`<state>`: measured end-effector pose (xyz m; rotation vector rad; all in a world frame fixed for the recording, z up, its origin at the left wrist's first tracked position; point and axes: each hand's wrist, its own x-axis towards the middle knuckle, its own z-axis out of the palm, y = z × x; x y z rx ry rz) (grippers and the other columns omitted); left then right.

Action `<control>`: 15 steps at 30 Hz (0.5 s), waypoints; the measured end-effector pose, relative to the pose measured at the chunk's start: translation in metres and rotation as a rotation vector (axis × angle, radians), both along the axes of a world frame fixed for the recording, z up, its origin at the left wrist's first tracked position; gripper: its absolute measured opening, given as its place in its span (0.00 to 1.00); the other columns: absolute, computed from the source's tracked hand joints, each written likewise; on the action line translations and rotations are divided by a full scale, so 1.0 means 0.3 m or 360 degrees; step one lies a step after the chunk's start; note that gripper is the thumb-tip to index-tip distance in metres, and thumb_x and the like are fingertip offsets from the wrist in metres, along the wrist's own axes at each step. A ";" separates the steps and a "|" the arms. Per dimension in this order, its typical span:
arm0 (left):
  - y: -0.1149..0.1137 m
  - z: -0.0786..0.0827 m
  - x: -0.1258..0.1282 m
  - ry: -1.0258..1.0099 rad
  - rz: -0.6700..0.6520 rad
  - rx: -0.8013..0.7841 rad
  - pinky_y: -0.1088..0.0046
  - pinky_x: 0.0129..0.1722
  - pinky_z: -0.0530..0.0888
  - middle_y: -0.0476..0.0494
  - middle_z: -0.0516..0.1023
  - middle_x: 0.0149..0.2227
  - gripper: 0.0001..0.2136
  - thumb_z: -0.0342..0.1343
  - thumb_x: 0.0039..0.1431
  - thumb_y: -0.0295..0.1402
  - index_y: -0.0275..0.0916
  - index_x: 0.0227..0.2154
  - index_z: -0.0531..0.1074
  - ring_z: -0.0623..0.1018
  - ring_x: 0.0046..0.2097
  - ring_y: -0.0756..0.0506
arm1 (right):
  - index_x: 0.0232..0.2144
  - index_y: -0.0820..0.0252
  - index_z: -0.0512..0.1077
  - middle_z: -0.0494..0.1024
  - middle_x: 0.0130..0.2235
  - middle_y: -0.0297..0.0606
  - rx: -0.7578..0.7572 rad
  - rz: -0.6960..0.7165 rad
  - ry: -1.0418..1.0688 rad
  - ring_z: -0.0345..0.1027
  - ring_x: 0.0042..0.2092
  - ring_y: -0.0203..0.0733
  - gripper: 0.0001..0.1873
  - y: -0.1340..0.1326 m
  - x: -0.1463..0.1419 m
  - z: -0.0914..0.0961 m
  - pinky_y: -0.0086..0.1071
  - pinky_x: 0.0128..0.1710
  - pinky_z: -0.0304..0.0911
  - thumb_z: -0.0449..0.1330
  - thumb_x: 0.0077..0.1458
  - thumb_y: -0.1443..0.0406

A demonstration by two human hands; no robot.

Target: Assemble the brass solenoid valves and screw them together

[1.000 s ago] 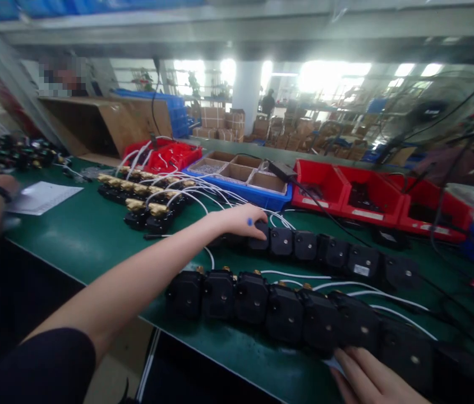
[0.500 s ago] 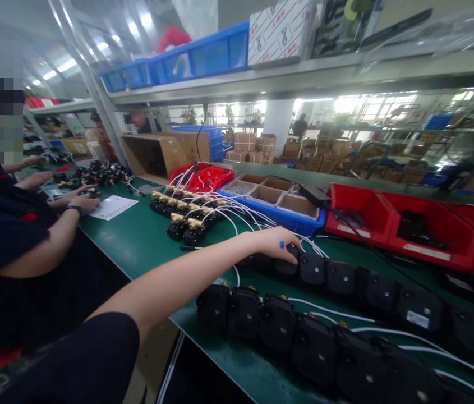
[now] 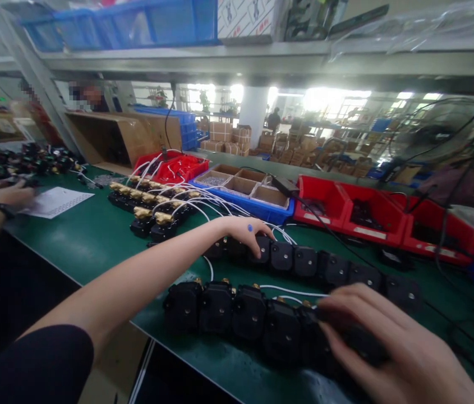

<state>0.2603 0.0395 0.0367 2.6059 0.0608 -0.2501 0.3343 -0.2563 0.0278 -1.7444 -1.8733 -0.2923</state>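
Observation:
My left hand (image 3: pixel 248 229) reaches across the bench, with thumb and fingers round a black boxy unit (image 3: pixel 263 251) in the back row. Each unit has a round silver spot on its face. Low on the right, my right hand (image 3: pixel 392 336) is slightly blurred, its thumb and fingers curved round a dark unit (image 3: pixel 360 336) at the right part of the front row. To its left, similar black units (image 3: pixel 250 314) stand side by side, with brass fittings showing behind them. White cables (image 3: pixel 291 292) run between the two rows.
Brass-topped black parts (image 3: pixel 156 205) with white tubes lie at the back left. Behind stand a blue divided tray (image 3: pixel 272 213) and red bins (image 3: pixel 375 224). A co-worker's hand (image 3: pixel 9 196) is beside a white sheet (image 3: pixel 58 202). A shelf (image 3: pixel 240 56) crosses above.
The view has turned right and down. My right hand has come into view at the front row. My left hand stays at the back row, on a black unit.

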 end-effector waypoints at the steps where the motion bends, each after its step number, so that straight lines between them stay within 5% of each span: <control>1: 0.002 -0.001 0.004 0.0006 -0.0012 -0.0030 0.71 0.45 0.70 0.40 0.77 0.50 0.32 0.68 0.42 0.32 0.35 0.54 0.70 0.76 0.48 0.41 | 0.38 0.58 0.70 0.70 0.39 0.38 0.0004 0.0008 0.0068 0.68 0.38 0.30 0.07 0.054 0.018 0.031 0.19 0.34 0.68 0.53 0.61 0.65; 4: 0.005 -0.004 0.014 0.0001 -0.0036 -0.0120 0.73 0.47 0.69 0.44 0.77 0.50 0.29 0.66 0.44 0.34 0.37 0.52 0.71 0.75 0.49 0.42 | 0.36 0.62 0.71 0.69 0.38 0.36 -0.0167 -0.0023 0.0210 0.66 0.35 0.28 0.05 0.218 0.074 0.049 0.19 0.35 0.66 0.57 0.56 0.71; 8: 0.003 -0.002 0.019 -0.0038 -0.0087 -0.0250 0.75 0.45 0.69 0.49 0.79 0.45 0.24 0.65 0.46 0.37 0.39 0.48 0.74 0.76 0.46 0.45 | 0.35 0.65 0.72 0.68 0.37 0.36 -0.0377 -0.0104 0.0142 0.65 0.34 0.28 0.08 0.369 0.118 -0.016 0.20 0.35 0.64 0.60 0.51 0.75; 15: -0.005 -0.006 0.024 -0.0125 -0.0088 -0.0340 0.76 0.42 0.68 0.51 0.80 0.38 0.17 0.65 0.47 0.36 0.38 0.42 0.78 0.76 0.42 0.46 | 0.37 0.66 0.71 0.67 0.38 0.38 -0.0553 -0.0206 -0.0148 0.62 0.35 0.31 0.05 0.403 0.108 -0.032 0.23 0.33 0.57 0.60 0.56 0.70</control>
